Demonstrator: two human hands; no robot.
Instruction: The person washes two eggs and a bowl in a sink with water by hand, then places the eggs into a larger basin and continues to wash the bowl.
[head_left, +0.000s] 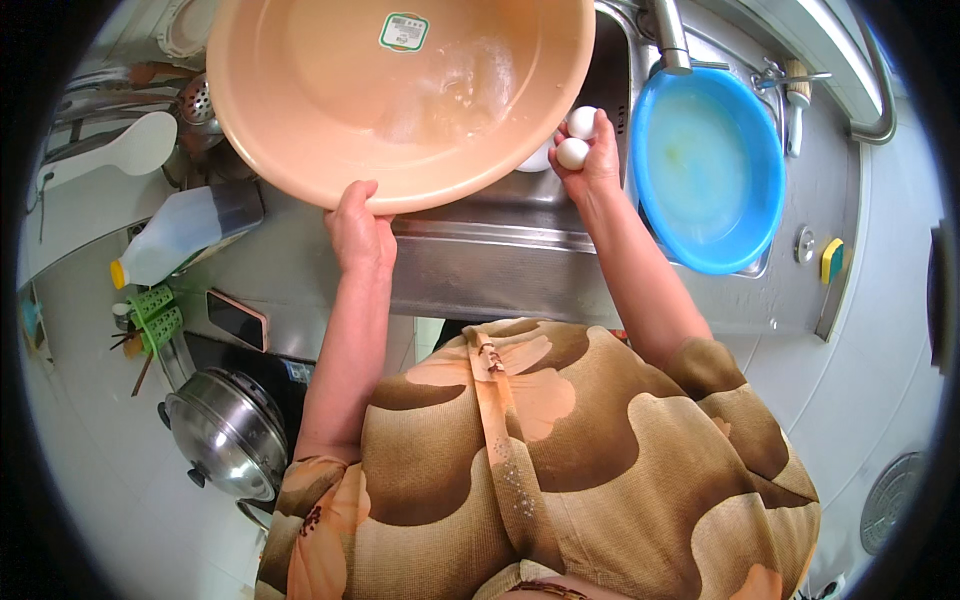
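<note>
My left hand (361, 234) grips the near rim of a large peach plastic basin (300, 97), thumb over the edge. A shallow pool of water lies inside the basin, and a label with writing sticks to its inner surface. The basin covers much of the steel sink (487, 232). Beside its right rim, my right hand (592, 161) holds two white eggs (573, 154), one above the other in view. Partly hidden behind that hand and the basin is a white rounded object (536, 160) in the sink.
To the right, a blue basin (772, 172) of cloudy water sits under the faucet (670, 37). A sponge (832, 260), drain stopper (805, 244) and brush (796, 112) lie farther right. At left are a plastic jug (172, 229), a phone (237, 319) and a lidded steel pot (225, 435).
</note>
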